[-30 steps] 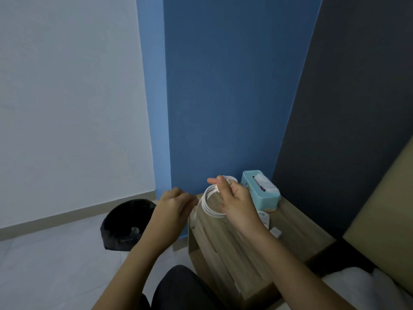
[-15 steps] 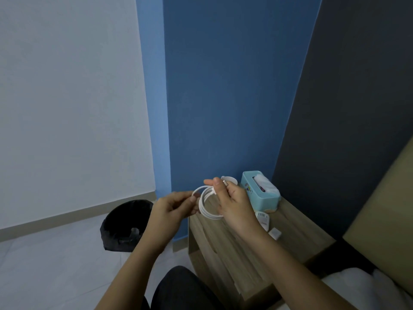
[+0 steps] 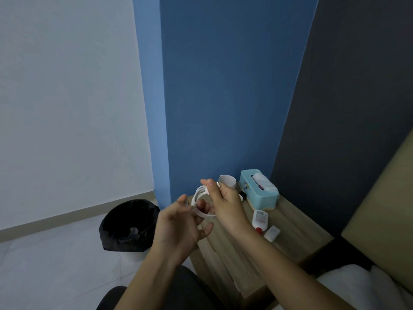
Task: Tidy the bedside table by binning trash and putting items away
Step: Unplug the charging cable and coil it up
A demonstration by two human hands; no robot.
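Pale floor tiles (image 3: 44, 265) fill the left, bare and open up to the grey wall and its skirting. On them stands a bin (image 3: 128, 224) lined with a black bag, its mouth open, close to the blue wall corner and just left of the bedside table (image 3: 290, 238). Above the table's left edge the left hand (image 3: 178, 227) is open with fingers spread, its fingertips touching the lower side of a coiled white cable (image 3: 202, 203). The right hand (image 3: 225, 204) pinches the top of that coil between thumb and fingers, holding the loops upright in the air over the table's near-left corner. Behind the hands a white cup (image 3: 228, 180) sits at the back edge against the wall. Next right, a teal tissue box (image 3: 259, 190) stands in the back corner. Nearer, a small white bottle with a red cap (image 3: 260, 220) lies flat, and just beside it a small white plug (image 3: 272, 233). Bare wood stretches along the table's front and right edges, beside white bedding (image 3: 357, 285).
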